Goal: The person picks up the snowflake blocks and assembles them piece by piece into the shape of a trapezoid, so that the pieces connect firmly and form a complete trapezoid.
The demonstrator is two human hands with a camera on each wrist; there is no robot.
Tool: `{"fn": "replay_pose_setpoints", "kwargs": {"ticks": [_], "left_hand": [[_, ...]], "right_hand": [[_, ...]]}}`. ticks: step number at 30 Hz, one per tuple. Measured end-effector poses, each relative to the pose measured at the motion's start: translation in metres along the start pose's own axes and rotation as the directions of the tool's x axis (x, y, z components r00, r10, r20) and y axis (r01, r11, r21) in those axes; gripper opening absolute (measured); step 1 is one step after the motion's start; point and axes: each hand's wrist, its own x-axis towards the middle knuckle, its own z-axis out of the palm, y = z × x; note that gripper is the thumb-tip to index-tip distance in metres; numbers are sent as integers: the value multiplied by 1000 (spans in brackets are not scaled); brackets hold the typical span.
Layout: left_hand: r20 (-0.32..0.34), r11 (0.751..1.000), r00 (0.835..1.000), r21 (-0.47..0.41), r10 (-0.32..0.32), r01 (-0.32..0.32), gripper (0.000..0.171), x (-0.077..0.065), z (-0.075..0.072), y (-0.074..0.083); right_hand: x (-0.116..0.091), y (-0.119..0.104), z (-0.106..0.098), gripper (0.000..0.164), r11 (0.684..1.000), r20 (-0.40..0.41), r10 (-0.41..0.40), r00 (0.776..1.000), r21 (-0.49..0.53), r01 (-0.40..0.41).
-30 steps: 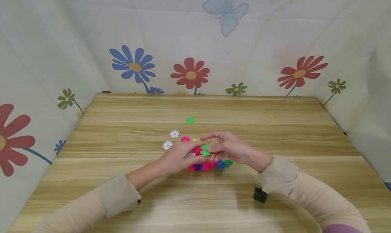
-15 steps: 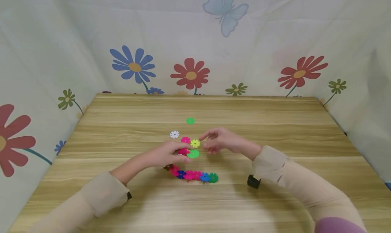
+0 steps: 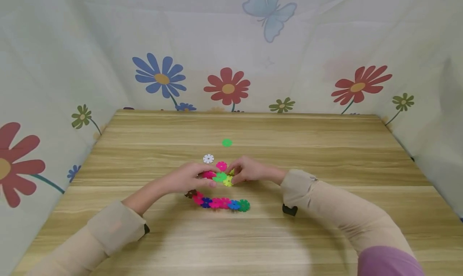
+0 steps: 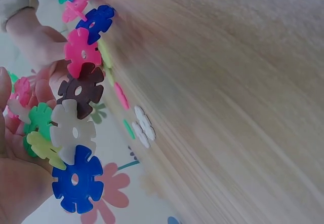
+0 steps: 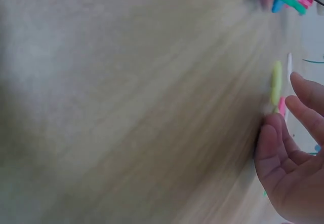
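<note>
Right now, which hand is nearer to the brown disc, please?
Left. The left hand is right beside the brown disc, holding the chain of discs. The right hand is farther to the right, fingertips at a yellow disc.

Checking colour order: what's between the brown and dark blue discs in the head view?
The head view shows one pink disc between the brown disc and the dark blue disc.
</note>
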Motion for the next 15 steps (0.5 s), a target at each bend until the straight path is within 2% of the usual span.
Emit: {"fn": "replay_pose_setpoints", "kwargs": {"ticks": [3,7,12,15], "left_hand": [[-1,1000,1000,1,-9,9,44,0,-2,0],[-1,1000,1000,8,-4,4,42,0,-3,0],[-5,1000,1000,10,-10,10,39,1,-2,-1],[-19,1000,1000,13,-12,12,39,1,-1,-2]], "right_hand": [[2,-2,2,28,995,-11,-34,999,-98,32],[2,-4,5,30,983,-19,-54,998,-180,50],[0,-4,6,26,970,-21,-77,997,-234,70],[-4,-2,6,21,971,-33,-98,995,-221,89]]}}
